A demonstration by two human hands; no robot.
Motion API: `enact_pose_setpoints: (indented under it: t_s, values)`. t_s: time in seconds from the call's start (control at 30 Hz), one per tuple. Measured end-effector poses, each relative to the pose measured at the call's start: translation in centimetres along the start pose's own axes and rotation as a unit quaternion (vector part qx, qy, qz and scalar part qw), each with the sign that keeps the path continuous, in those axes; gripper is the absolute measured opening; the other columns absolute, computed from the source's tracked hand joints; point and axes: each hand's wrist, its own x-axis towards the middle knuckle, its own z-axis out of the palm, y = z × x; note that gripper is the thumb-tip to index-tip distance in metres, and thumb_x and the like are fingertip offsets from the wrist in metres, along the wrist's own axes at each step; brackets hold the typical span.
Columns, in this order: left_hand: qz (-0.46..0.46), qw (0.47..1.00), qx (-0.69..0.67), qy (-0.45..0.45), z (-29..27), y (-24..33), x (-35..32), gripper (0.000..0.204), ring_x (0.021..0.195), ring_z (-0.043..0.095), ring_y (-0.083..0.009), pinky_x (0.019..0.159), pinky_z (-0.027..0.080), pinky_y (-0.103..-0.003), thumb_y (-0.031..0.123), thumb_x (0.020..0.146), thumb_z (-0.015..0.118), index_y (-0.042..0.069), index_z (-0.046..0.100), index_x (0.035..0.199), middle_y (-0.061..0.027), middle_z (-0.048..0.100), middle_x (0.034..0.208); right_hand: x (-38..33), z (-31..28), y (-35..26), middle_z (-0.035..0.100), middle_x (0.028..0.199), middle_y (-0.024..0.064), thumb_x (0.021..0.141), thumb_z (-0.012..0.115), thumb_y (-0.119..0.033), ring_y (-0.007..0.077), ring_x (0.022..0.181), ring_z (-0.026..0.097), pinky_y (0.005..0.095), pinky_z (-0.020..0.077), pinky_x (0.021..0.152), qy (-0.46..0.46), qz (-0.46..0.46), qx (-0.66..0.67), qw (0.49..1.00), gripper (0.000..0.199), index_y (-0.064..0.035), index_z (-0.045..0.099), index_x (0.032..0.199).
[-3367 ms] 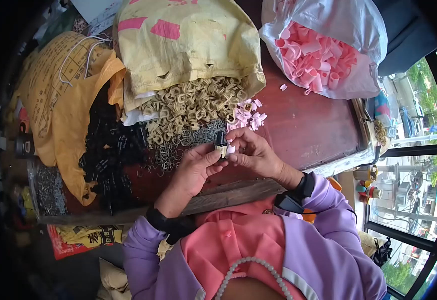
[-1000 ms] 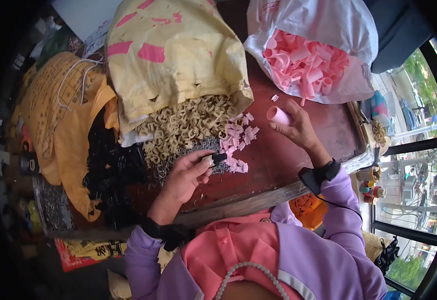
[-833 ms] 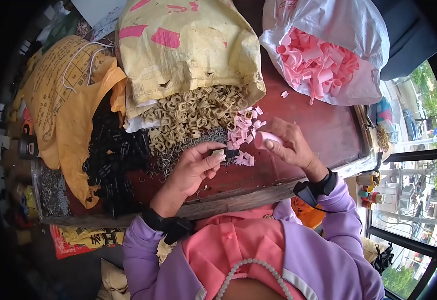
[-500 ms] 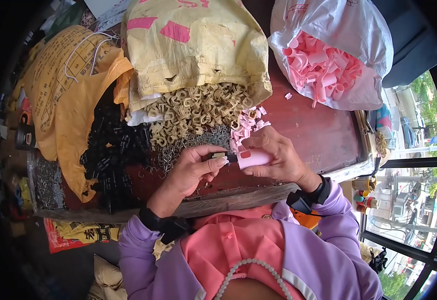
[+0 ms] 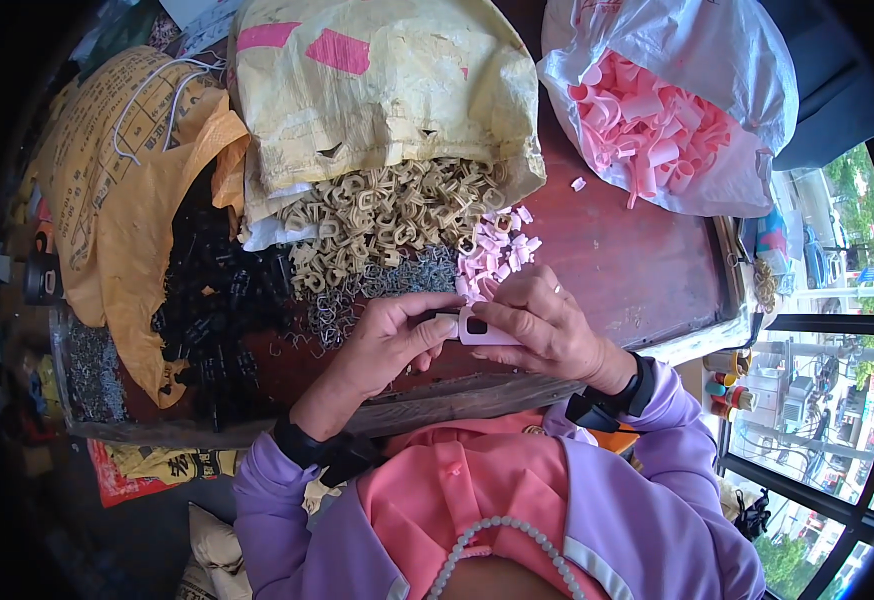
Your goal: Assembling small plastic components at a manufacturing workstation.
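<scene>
In front of my chest, just above the table's near edge, both hands meet. My right hand (image 5: 555, 332) is closed round a pink plastic sleeve (image 5: 492, 337) with a small rectangular window. Darkness fills that window, so the black part appears to reach inside. From the other side, my left hand (image 5: 385, 338) pinches a black plastic part (image 5: 427, 316) at the sleeve's open end; most of it is hidden by the fingers. Beyond my hands lie small pink pieces (image 5: 497, 250), beige plastic clips (image 5: 387, 220) and grey metal springs (image 5: 337, 305).
Beige clips spill from a yellowish sack (image 5: 387, 90). A white bag (image 5: 747, 60) holds pink sleeves (image 5: 647, 120). At the left, an orange sack (image 5: 107, 190) stands beside black plastic parts (image 5: 217, 310). The reddish table (image 5: 637, 260) has a worn front edge; a window is at the right.
The pink sleeve has shifted left onto the black part and turned, its window now dark instead of reddish. My hands are closer together.
</scene>
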Motion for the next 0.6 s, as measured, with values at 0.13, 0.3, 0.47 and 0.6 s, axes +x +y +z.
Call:
enact_pose_setpoints:
  t_s: [0.13, 0.3, 0.47, 0.6]
  values:
    - [-0.03, 0.996, -0.08, 0.003, -0.2, -0.5, 0.2, 0.025, 0.056, 0.049, -0.007, 0.046, 0.04, -0.017, 0.01, 0.08, 0.053, -0.003, 0.052, 0.101, -0.0042, 0.056, 0.072, -0.3, 0.3, 0.1, 0.048, 0.082, 0.0054, 0.056, 0.072, -0.014, 0.0206, 0.073, 0.046, 0.0306, 0.0415, 0.064, 0.002, -0.071, -0.056, 0.996, 0.043, -0.0017, 0.057, 0.095]
    - [-0.045, 0.992, -0.118, -0.008, -0.3, -0.8, 0.0, 0.026, 0.058, 0.05, -0.0074, 0.05, 0.042, -0.018, 0.009, 0.079, 0.054, -0.002, 0.052, 0.102, -0.0041, 0.056, 0.076, -0.4, 0.3, 0.1, 0.047, 0.082, 0.0049, 0.057, 0.072, -0.013, 0.0207, 0.074, 0.046, 0.0305, 0.0417, 0.064, -0.038, -0.095, -0.078, 0.992, 0.046, -0.0016, 0.056, 0.098]
    - [-0.045, 0.996, -0.072, -0.008, 0.2, -0.5, 0.1, 0.027, 0.059, 0.051, -0.0077, 0.052, 0.043, -0.018, 0.01, 0.079, 0.055, -0.002, 0.052, 0.102, -0.0041, 0.057, 0.077, -0.7, 1.1, 0.2, 0.047, 0.083, 0.0056, 0.058, 0.07, -0.012, 0.0208, 0.075, 0.045, 0.0308, 0.0414, 0.065, -0.01, -0.06, -0.024, 0.998, 0.047, -0.0014, 0.055, 0.102]
    - [-0.049, 0.996, -0.07, -0.003, 0.4, -0.4, 0.4, 0.026, 0.059, 0.052, -0.0075, 0.052, 0.043, -0.018, 0.011, 0.079, 0.055, -0.002, 0.053, 0.101, -0.004, 0.057, 0.077, -0.9, 1.5, 0.1, 0.047, 0.085, 0.0067, 0.061, 0.069, -0.011, 0.0212, 0.075, 0.046, 0.0315, 0.041, 0.066, -0.001, -0.033, -0.013, 0.999, 0.048, -0.001, 0.053, 0.105]
